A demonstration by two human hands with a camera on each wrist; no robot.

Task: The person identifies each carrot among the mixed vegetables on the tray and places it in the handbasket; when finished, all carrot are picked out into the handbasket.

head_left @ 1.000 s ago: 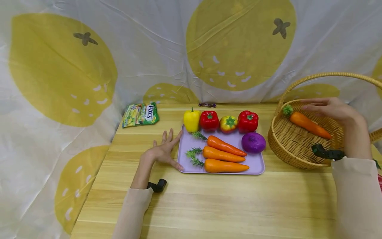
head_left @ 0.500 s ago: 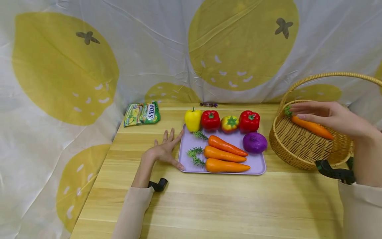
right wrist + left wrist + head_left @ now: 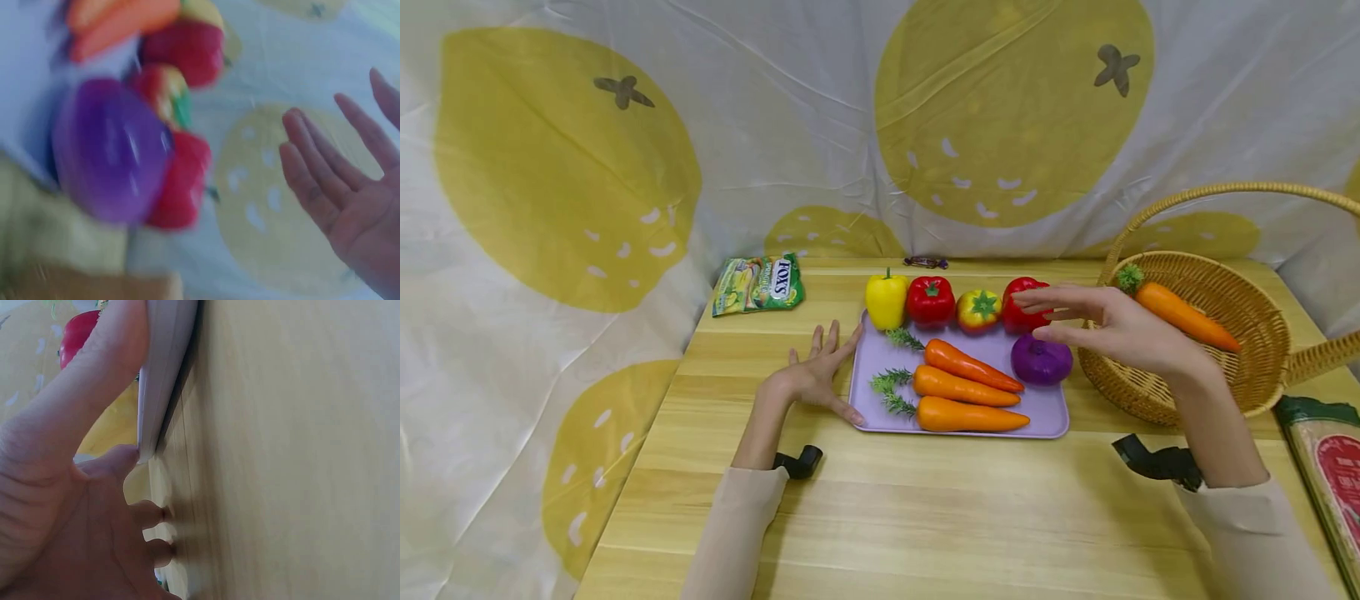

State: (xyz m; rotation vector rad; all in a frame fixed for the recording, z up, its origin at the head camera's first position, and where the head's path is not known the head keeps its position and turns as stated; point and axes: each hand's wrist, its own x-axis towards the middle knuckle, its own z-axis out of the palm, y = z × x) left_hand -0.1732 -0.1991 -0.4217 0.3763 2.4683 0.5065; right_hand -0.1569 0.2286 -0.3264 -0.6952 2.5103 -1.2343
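Note:
In the head view my left hand (image 3: 808,379) spreads at the left edge of the lilac tray (image 3: 871,348), thumb and index finger touching its rim; the left wrist view shows the other fingertips on the table. My right hand (image 3: 1123,329) is in the air, fingers extended and holding nothing, over the tray's right end. Under its fingertips are a purple onion (image 3: 1041,360) and a partly covered red bell pepper (image 3: 1018,310). Three orange carrots (image 3: 970,386) with green tops lie across the tray. Along its back edge stand a yellow pepper (image 3: 886,302), another red pepper (image 3: 931,302) and a red-yellow one (image 3: 979,311).
A wicker basket (image 3: 1262,333) with a tall handle stands at the right, one carrot (image 3: 1187,317) inside. A green FOX'S candy bag (image 3: 758,285) lies back left. One wrapped candy (image 3: 927,262) sits near the curtain. A red-labelled package (image 3: 1330,483) lies at the right edge.
My right hand has come out from over the basket and moved left to the tray's right end. The carrot stays in the basket. My left hand keeps its place on the tray edge.

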